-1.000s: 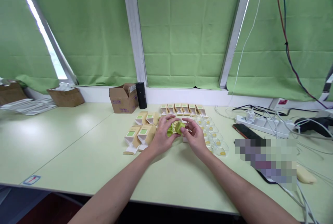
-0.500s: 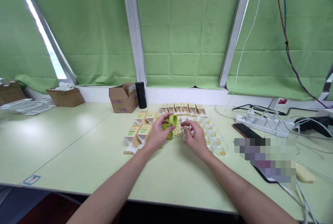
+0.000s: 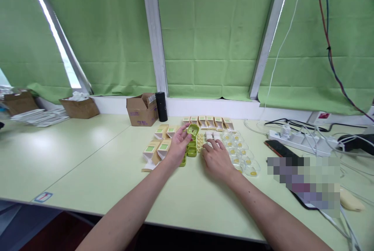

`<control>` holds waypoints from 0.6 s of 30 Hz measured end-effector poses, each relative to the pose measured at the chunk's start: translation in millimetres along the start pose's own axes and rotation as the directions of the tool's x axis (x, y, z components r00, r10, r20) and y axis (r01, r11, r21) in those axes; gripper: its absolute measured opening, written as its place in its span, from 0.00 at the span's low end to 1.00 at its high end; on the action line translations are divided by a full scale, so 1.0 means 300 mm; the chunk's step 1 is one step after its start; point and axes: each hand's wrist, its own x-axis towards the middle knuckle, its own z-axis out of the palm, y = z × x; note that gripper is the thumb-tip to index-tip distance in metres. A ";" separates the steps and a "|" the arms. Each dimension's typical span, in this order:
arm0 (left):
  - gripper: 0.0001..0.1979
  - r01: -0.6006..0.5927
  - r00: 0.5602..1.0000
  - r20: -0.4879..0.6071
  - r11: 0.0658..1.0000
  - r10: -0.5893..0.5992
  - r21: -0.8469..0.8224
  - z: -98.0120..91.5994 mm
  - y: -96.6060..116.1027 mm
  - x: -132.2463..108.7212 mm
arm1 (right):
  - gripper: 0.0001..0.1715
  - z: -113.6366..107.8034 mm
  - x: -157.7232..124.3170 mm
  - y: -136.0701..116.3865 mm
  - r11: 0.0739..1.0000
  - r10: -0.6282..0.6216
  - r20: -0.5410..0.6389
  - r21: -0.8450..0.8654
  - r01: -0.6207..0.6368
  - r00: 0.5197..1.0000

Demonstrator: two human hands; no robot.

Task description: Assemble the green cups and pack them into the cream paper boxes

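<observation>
My left hand is closed on a small green square cup, its hollow side tilted toward me. Below that cup, more green cups stand in rows on the table, partly covered by the hand. My right hand is palm down with its fingers somewhat apart, the fingertips at small white pieces; its thumb is hidden. Between the hands lie rows of small yellow pieces. To the right are clear plastic domes with yellow centres.
Folded cartons stand at left, and more cartons line the back. Behind are a cardboard box and a black bottle. At right lie a phone, a power strip and tangled cables.
The green cup in my left hand has turned its hollow side toward me. My right hand has gone from a pinch to palm down, lower over the white pieces. The view has shifted slightly left.
</observation>
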 end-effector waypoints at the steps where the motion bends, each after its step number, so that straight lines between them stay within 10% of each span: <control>1: 0.37 0.002 1.000 0.004 1.000 -0.002 -0.004 0.001 0.001 -0.002 | 0.16 -0.002 0.000 -0.004 1.000 0.000 0.013 -0.005 0.000 1.000; 18: 0.37 0.011 0.999 0.046 1.000 -0.011 -0.009 0.006 0.001 -0.015 | 0.17 0.012 0.013 -0.008 0.999 -0.015 0.039 -0.032 0.017 0.999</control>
